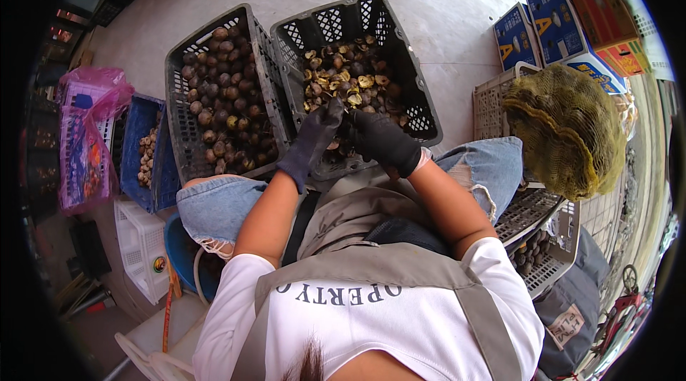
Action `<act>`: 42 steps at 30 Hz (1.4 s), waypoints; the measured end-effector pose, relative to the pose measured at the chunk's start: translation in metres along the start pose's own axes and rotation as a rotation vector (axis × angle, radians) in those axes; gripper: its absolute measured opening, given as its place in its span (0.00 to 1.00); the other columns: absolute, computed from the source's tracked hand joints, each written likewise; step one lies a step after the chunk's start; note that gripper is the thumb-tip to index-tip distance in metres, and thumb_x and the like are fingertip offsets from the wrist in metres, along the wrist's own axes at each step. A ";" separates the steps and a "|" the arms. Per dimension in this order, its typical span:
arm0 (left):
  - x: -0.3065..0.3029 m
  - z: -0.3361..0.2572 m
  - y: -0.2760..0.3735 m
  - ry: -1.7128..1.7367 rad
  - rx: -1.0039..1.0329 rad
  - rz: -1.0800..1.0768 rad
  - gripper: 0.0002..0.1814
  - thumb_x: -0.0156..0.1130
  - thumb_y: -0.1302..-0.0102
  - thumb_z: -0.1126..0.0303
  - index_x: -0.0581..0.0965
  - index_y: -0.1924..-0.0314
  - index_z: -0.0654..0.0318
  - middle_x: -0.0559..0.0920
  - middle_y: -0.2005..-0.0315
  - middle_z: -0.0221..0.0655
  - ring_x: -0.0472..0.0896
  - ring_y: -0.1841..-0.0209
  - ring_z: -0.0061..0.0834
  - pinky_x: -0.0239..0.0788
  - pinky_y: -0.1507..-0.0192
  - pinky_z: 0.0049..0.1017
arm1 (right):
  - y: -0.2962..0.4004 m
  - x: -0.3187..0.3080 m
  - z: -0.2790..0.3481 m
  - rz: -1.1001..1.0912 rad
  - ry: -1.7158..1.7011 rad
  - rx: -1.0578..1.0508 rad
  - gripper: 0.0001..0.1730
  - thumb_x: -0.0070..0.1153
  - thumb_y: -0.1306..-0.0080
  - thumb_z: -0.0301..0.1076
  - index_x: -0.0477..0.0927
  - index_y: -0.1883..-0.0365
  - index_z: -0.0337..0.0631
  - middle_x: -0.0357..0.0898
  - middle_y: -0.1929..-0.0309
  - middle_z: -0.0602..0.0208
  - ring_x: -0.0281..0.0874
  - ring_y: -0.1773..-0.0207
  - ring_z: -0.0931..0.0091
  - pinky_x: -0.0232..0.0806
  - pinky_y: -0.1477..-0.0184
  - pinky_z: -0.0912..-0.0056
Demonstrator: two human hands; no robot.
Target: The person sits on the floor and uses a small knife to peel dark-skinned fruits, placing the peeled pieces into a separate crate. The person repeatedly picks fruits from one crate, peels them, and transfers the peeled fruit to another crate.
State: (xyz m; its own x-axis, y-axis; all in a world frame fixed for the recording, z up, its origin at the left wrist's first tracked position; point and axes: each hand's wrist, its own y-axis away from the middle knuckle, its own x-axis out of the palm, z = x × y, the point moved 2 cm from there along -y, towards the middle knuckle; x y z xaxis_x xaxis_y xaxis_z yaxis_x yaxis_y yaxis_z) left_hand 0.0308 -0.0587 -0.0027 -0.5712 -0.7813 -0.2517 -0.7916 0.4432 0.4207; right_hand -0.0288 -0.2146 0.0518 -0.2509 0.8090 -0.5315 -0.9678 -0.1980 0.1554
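Both hands wear dark knit gloves and meet above the near part of a black plastic crate holding yellowish husk pieces and brown round fruits. My left hand has its fingertips drawn together, thumb side toward the other hand. Close beside it, my right hand is curled, with a clear plastic layer showing at its wrist. Something small and thin is between the fingertips, too small to name, and I cannot tell which hand holds it. To the left, a second black crate is filled with round brown fruits.
At left are a blue crate of small pale round items, a pink plastic bag and a white basket. On the right, a yellow mesh sack rests by crates, with blue cartons behind. A blue tub stands near my left side.
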 end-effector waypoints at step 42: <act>-0.009 0.000 0.010 -0.424 0.502 -0.258 0.32 0.60 0.47 0.84 0.64 0.40 0.69 0.75 0.47 0.49 0.76 0.46 0.44 0.69 0.44 0.32 | -0.002 0.006 -0.012 -0.200 0.067 -0.221 0.14 0.52 0.37 0.31 0.73 0.53 0.39 0.76 0.69 0.47 0.76 0.68 0.53 0.68 0.67 0.55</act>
State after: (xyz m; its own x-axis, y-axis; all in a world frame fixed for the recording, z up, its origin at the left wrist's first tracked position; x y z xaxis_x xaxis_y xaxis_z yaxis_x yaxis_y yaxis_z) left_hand 0.0278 -0.0471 0.0039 -0.3064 -0.6951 -0.6503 -0.8591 0.4961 -0.1255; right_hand -0.0286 -0.2154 0.0383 -0.0485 0.8072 -0.5883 -0.9772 -0.1601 -0.1391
